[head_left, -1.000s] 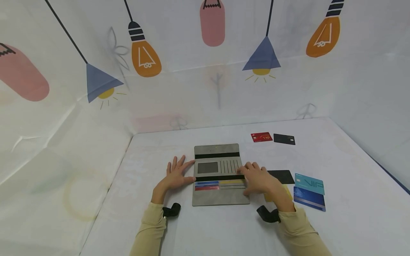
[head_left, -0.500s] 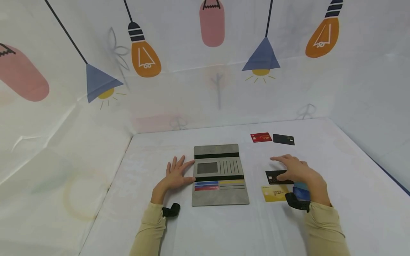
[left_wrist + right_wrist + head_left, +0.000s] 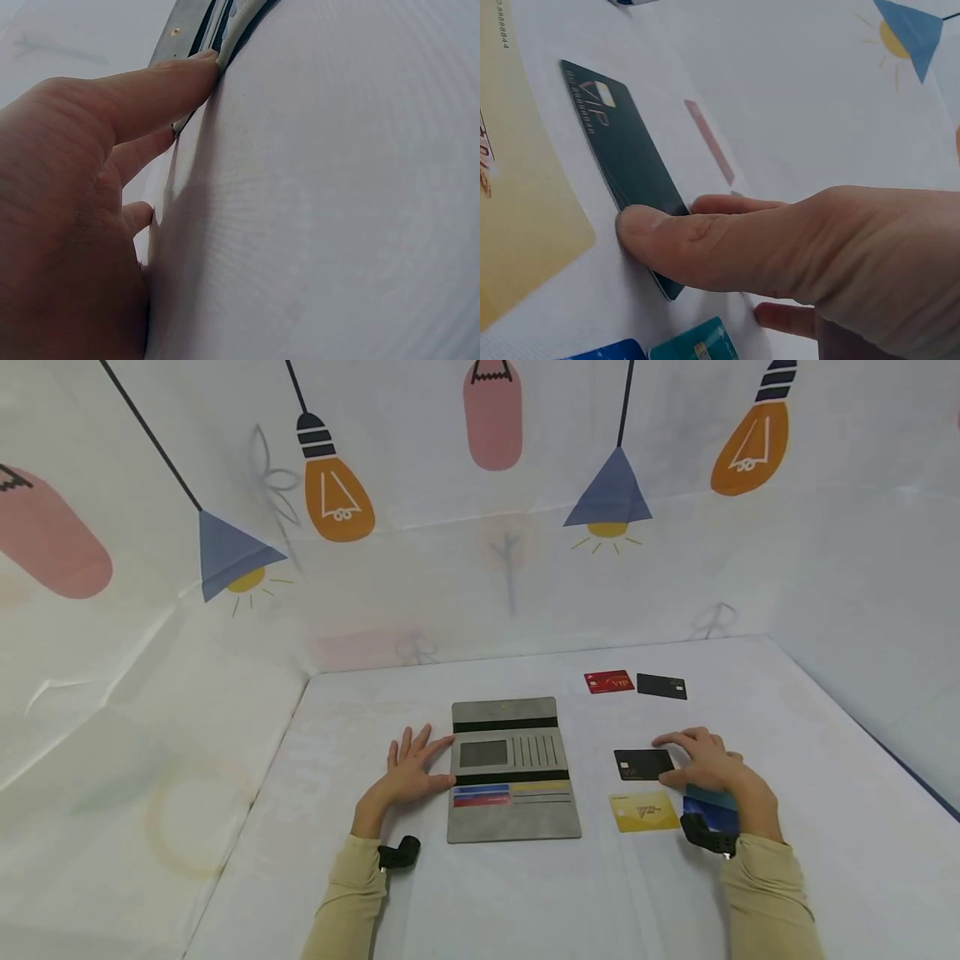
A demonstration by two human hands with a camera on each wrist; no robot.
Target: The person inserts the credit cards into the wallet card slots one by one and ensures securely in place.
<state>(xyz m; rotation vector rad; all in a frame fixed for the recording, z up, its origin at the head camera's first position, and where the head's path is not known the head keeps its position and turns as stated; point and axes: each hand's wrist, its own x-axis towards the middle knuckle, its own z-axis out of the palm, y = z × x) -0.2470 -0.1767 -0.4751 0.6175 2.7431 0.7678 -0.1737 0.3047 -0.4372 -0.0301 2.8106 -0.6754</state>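
A grey long wallet (image 3: 514, 826) lies unfolded flat in the head view, with blue, red and yellow card edges showing in its lower slots. My left hand (image 3: 405, 778) rests at its left side, fingers spread, thumb and forefinger touching the edge. To the wallet's right, my right hand (image 3: 711, 767) pinches the right end of a black VIP card (image 3: 641, 765) between thumb and fingers. In the right wrist view the thumb (image 3: 645, 229) lies along one long edge of the card, whose far end slants upward.
Just below the black card lies a yellow card (image 3: 643, 812). Blue and teal cards (image 3: 708, 814) sit partly hidden under the right wrist. Farther back are a red VIP card (image 3: 609, 682) and another dark card (image 3: 662, 686) on the white table (image 3: 495, 902).
My right hand has left the wallet's right side and moved right, and now grips the black card, which has shifted slightly away from me. The left hand stays at the wallet.
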